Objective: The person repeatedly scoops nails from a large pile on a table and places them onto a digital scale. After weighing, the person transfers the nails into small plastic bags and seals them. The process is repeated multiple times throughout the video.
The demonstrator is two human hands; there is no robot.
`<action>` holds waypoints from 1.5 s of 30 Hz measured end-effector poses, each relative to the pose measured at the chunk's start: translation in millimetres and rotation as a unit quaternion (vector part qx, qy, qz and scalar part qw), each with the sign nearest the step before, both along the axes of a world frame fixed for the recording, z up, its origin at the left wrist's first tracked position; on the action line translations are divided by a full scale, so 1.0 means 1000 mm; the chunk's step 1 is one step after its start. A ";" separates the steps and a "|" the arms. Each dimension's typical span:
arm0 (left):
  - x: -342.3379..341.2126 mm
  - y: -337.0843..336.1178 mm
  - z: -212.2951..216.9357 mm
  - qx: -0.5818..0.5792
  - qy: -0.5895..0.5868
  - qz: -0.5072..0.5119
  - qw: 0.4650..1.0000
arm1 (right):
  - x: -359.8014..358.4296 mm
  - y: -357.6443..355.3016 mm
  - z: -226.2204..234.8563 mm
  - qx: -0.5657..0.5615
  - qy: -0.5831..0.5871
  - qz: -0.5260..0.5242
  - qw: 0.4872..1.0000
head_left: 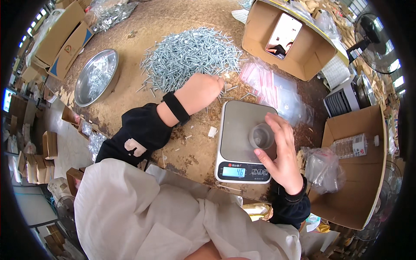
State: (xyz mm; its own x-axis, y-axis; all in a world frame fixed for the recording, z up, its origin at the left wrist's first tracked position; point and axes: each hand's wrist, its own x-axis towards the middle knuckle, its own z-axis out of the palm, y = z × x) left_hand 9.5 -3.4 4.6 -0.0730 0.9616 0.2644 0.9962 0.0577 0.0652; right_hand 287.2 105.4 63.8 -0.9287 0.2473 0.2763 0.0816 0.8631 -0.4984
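Left hand digs into the screw pile at twelve o'clock, fingers curled, grip hidden. Right hand loosely cups the small cup on the scale; pressing could skew the reading.

a worn brown counter carries a broad heap of silvery screws, a steel bowl to its left and a digital scale near the front edge. clear zip bags lie beside the scale, an open cardboard box behind them, scraps scattered around.
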 end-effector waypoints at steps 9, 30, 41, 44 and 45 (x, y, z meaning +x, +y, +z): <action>-0.012 -0.013 0.022 -0.005 -0.182 -0.044 0.982 | 0.001 0.000 -0.001 -0.007 -0.015 -0.011 1.000; 0.091 -0.016 0.056 0.124 -0.354 -0.215 0.902 | -0.004 -0.011 -0.008 -0.086 0.018 -0.034 0.996; 0.036 -0.017 0.062 0.258 -0.274 -0.049 0.925 | 0.016 0.090 -0.011 -0.221 0.077 -0.236 0.943; 0.032 -0.016 0.057 0.254 -0.314 -0.030 0.915 | 0.027 0.131 -0.040 0.021 -0.011 -0.233 0.972; 0.032 -0.017 0.057 0.243 -0.305 -0.039 0.920 | 0.027 0.131 -0.050 0.082 -0.027 -0.235 0.968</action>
State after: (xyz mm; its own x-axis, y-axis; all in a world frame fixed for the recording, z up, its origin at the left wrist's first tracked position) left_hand 41.5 -20.5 61.7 -0.2869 0.7493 0.5968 0.7650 -0.1957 0.6135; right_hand 314.5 236.6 14.1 -0.7379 0.6031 0.3029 0.5068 0.7916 -0.3414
